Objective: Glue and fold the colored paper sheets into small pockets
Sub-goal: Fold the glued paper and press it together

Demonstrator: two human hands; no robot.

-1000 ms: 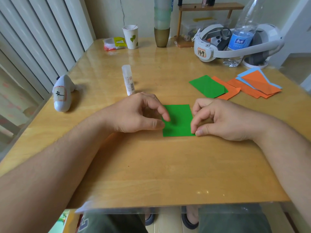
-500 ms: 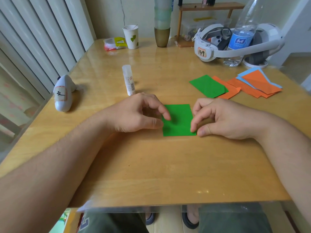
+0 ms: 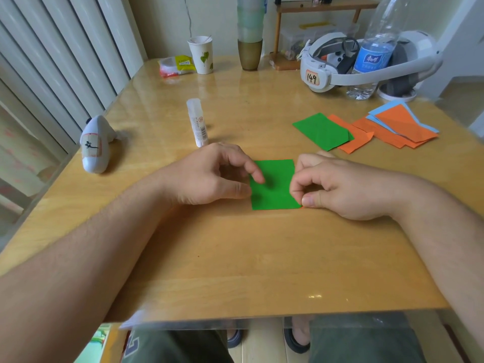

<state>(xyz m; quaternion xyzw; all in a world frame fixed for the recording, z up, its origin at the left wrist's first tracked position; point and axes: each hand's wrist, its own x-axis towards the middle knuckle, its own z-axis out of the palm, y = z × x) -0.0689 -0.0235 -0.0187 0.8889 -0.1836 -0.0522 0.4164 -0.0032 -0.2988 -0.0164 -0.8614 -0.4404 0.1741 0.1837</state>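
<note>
A person sits at a wooden table (image 3: 235, 258), both bare forearms reaching in from the near edge. A small folded green paper (image 3: 275, 187) lies flat near the middle of the table, between the hands. The left hand (image 3: 207, 176) rests at the paper's left edge, fingers curled, its thumb and forefinger tips touching the green surface. The right hand (image 3: 340, 187) sits at the paper's right edge, fingers curled, with the forefinger and thumb pinching or pressing that edge near the near right corner; which of the two cannot be told.

A glue stick (image 3: 197, 123) lies capped beyond the left hand. Toward the right edge lies a loose pile of sheets (image 3: 366, 129): green on the left, orange and pale blue overlapping to the right. Near the left edge lies a white controller (image 3: 95, 145). Along the far edge stand a paper cup (image 3: 201, 55), a stack of cups (image 3: 250, 35), a white headset (image 3: 366, 64) labelled 149 and a water bottle (image 3: 374, 48).
</note>
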